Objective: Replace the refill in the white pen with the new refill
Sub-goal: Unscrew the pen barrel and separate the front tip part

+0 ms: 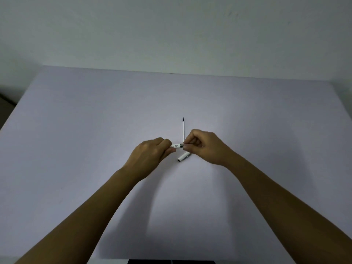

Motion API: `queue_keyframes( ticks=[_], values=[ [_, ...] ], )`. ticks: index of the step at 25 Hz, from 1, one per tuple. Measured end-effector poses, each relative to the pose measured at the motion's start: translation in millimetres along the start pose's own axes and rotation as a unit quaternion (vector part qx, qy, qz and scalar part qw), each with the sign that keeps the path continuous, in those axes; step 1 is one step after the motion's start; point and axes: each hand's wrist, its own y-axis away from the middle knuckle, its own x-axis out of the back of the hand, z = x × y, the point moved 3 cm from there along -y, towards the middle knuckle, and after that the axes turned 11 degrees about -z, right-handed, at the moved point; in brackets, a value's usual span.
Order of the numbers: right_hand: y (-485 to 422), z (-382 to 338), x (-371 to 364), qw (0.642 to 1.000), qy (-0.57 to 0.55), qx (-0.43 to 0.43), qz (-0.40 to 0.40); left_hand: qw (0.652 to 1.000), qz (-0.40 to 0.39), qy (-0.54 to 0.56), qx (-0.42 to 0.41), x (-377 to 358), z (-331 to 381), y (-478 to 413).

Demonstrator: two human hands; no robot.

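A bare, plain indoor room, its kind unclear: a pale lavender worktop (pixel 95 130) is filling the middle of the frame, meeting a blank grey-white wall (pixel 171 31) across the top.

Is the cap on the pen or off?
Off. The cap lies on the table, while both hands hold the pen above it.

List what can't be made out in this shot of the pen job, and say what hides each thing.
Head view only:
- White pen: both ends hidden, inside the left hand and under the right hand; whether it is unscrewed yet cannot be told.
- Marking on the pen: too small to read.
- New refill: near end hidden behind the right hand.
- Cap: upper end covered by the right hand.
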Motion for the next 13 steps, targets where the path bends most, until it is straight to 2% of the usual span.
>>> queue_keyframes(
  ticks=[4, 7, 9, 11, 13],
  values=[
    [-0.5, 1.3, 1.0, 0.998, -0.053, -0.043, 0.000, 1.000, 0.002, 0.024, 0.004, -0.1, 1.6, -2.0],
    [-1.4, -1.4, 4.1, 0.999, -0.038, -0.023, 0.002, 1.000, -0.001, 0.031, 0.000, 0.0, 2.9, -2.9],
    [-1.0, -1.8, 6.1, 0.997, -0.072, -0.009, 0.006, 0.999, 0.005, 0.035, 0.003, 1.7, 3.0, -3.9],
    [-2.5, 0.1, 6.6, 0.995, -0.095, -0.033, -0.002, 0.999, 0.010, 0.035, 0.000, 3.8, 3.2, -5.8],
    [-4.3, -0.7, 7.3, 0.997, -0.068, -0.046, -0.007, 0.999, 0.009, 0.031, -0.005, 5.2, 2.9, -7.8]
  ],
)
